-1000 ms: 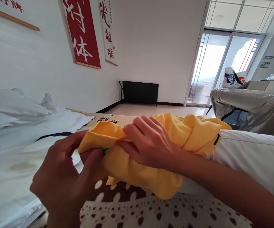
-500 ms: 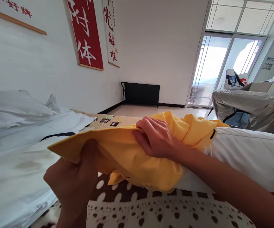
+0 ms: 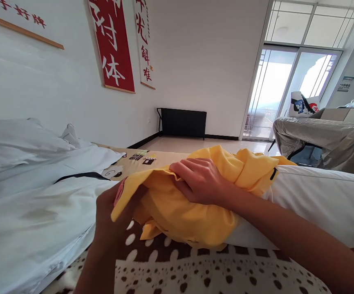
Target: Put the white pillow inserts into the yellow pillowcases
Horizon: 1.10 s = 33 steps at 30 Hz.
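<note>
In the head view, the white pillow (image 3: 318, 200) lay lengthwise, with the yellow cloth (image 3: 192, 220) bunched over its left end; folds hid how far the pillow reached inside. The right hand (image 3: 198, 179), its forearm crossing above the pillow, was closed on a gathered edge of the cloth, fingers curled over the top. The left hand (image 3: 105, 210) was to the left of the pillow, partly behind a loose flap of the same cloth; its fingers were hidden, so I could not tell whether they gripped or merely propped the fabric. White bedding (image 3: 39, 212) was spread farther left of the pillow, and a spotted blanket (image 3: 213, 273) lay on its near side. The likeliest trouble, I judged, was slipping: a slackened right hand could let the gathered edge drop back among the folds. Uneven pulling by the hands might twist the cloth around the pillow, or drag both askew across the soft blanket.
</note>
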Motion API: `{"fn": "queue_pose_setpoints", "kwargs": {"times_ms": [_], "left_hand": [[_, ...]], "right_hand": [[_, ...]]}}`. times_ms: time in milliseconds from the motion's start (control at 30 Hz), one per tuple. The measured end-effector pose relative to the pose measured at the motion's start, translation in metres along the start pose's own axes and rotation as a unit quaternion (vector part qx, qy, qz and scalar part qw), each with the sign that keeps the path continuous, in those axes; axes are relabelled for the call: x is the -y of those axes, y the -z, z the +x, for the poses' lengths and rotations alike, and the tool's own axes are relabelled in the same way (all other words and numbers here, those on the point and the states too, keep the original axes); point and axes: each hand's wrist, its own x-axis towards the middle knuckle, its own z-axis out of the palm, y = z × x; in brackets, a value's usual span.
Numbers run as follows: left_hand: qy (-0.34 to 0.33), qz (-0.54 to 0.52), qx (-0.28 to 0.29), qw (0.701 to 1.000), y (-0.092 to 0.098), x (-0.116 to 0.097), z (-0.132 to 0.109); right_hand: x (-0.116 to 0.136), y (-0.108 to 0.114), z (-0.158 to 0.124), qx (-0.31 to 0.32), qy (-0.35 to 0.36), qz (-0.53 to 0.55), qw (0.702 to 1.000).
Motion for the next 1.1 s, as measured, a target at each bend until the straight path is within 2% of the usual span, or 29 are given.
{"fn": "queue_pose_setpoints", "kwargs": {"times_ms": [133, 267, 433, 633, 700, 800, 867, 1000, 1100], "left_hand": [[0.037, -0.026, -0.025, 0.999, 0.0, 0.014, 0.005], [0.064, -0.052, -0.058, 0.995, 0.001, 0.016, 0.012], [0.088, -0.132, -0.064, 0.985, 0.001, 0.02, 0.02], [0.11, -0.158, -0.1, 0.976, -0.003, 0.027, 0.024], [0.108, -0.17, -0.11, 0.973, -0.003, 0.024, 0.023], [0.103, -0.154, -0.129, 0.974, -0.003, 0.014, 0.018], [0.099, -0.136, -0.146, 0.975, -0.003, 0.006, 0.013], [0.098, -0.157, -0.169, 0.968, -0.004, -0.003, 0.009], [0.096, -0.226, -0.192, 0.95, -0.003, -0.003, 0.012]], "right_hand": [[0.0, 0.008, 0.003, 0.05, 0.013, 0.009, 0.999], [-0.011, 0.03, 0.009, 0.171, -0.044, 0.017, 0.984], [-0.045, 0.063, 0.002, 0.292, -0.163, 0.062, 0.94], [-0.092, 0.091, -0.028, 0.351, -0.245, 0.127, 0.895], [-0.102, 0.097, -0.036, 0.38, -0.278, 0.158, 0.868], [-0.106, 0.099, -0.042, 0.46, -0.313, 0.229, 0.799], [-0.103, 0.097, -0.043, 0.483, -0.319, 0.257, 0.774], [-0.097, 0.105, -0.036, 0.449, -0.333, 0.233, 0.796], [-0.096, 0.141, -0.021, 0.399, -0.344, 0.213, 0.823]]}}
